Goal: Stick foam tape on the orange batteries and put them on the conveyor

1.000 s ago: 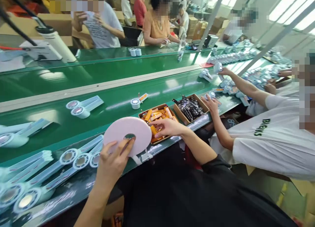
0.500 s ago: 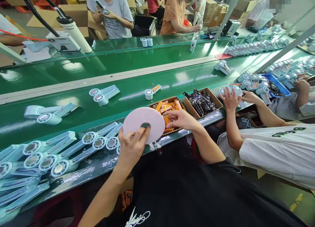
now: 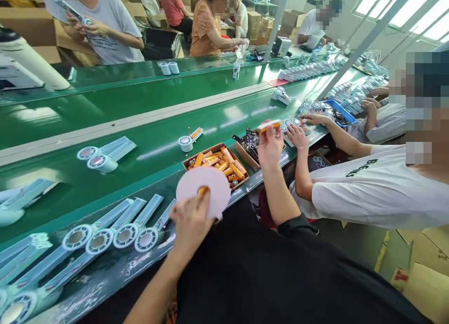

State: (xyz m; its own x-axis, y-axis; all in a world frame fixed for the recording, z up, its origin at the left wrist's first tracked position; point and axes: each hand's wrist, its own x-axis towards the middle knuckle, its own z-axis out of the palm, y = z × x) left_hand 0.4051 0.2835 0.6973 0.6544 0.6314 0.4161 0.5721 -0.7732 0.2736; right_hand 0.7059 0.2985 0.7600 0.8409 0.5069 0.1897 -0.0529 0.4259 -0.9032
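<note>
In the head view, a long green workbench (image 3: 154, 108) is seen running from lower left to upper right. A flat, pale pink disc (image 3: 219, 188) is held by the left hand (image 3: 191, 221) above the near edge of the workbench, the fingers bent at its central hole, where a bit of orange shows. An orange cylinder (image 3: 269, 126) with a white band along it is gripped between the fingertips of the right hand (image 3: 271, 148), raised above that same edge, farther right. Just beyond the disc, along the near edge, an open carton (image 3: 242, 183) is filled with loose orange cylinders (image 3: 228, 164); beside it, a second carton (image 3: 245, 159) of thin black parts (image 3: 248, 143) is partly hidden by the right hand. To the left, pale blue fan housings (image 3: 100, 241) are lined up along the near edge, round heads toward it, handles pointing away. Farther in, a pair of housings (image 3: 101, 162) and a single housing (image 3: 185, 143) with orange in its handle are set down. At right, more pale blue housings are touched by a co-worker (image 3: 354, 190) in a white shirt, near a blue tray (image 3: 351, 120).
</note>
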